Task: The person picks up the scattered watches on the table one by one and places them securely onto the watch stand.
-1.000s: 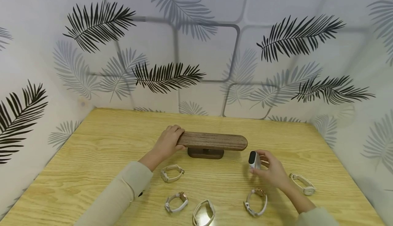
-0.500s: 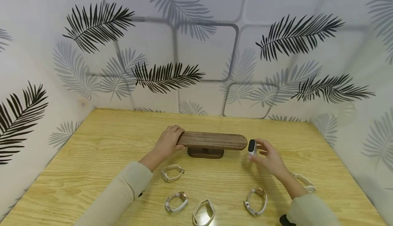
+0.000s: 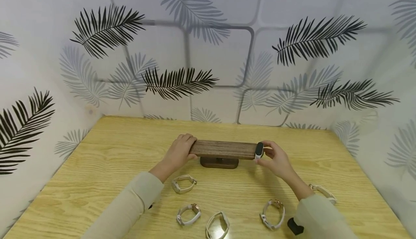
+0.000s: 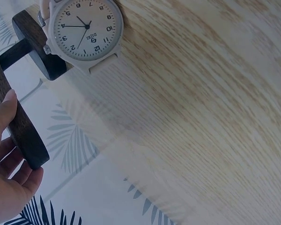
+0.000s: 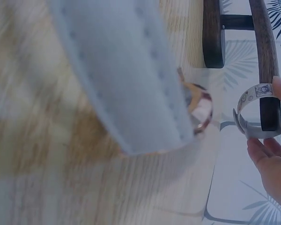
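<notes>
A dark brown wooden display stand, with a long rounded bar on a small foot, stands in the middle of the table. My left hand grips the bar's left end; in the left wrist view the thumb lies on one side and curled fingers on the other. At the right end, my right hand pinches a smart band with a black screen and pale strap. In the right wrist view its printed strap forms a loop around the bar's end, thumb on one side and fingers on the other.
Several strapped watches lie on the wooden table: one by the left forearm, others with rose-gold cases nearer the front, and a pale one partly behind the right arm. A leaf-patterned backdrop rises behind the table.
My right hand has moved up and left with the smart band, from beside the stand to over the bar's right end. My left hand has kept its grip on the bar.
</notes>
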The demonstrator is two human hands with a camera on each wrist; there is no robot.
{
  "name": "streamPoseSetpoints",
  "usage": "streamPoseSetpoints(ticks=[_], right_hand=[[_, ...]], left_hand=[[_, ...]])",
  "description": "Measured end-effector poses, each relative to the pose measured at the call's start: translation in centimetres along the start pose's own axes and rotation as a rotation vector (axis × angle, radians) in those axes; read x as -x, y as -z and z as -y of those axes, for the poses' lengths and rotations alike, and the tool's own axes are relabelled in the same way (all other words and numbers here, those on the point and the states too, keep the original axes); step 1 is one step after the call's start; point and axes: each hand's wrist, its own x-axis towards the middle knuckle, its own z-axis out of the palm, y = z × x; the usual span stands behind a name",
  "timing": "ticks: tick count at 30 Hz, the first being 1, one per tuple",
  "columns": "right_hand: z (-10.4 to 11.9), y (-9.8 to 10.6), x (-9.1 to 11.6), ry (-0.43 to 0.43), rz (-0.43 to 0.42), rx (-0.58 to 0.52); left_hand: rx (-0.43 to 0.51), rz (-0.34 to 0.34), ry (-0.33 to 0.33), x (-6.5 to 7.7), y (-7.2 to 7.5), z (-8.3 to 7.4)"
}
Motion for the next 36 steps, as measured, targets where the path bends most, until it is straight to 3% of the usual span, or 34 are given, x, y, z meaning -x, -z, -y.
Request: streamPoseSetpoints(ticks=[7,16,24,36], right_hand=[[0.1,-0.7,-0.7,0.053,0.007,0.020],[0.5,-1.1,-1.4,0.136,0.011,0.160],[1.4,-1.3,-2.0,0.155,0.051,0.315],[2.8,-2.8,-2.8,0.189,0.056,0.358]], left_hand=[[-0.005,-0.003,-0.003,0.1,0.0,0.0],[-0.005,-0.015,-0.012,0.3,-0.2,0.4],[-0.012,-0.027,-0.036,0.1,-0.4,0.5],[-0.024,-0.016,-0.029,0.0,-0.4,0.5]])
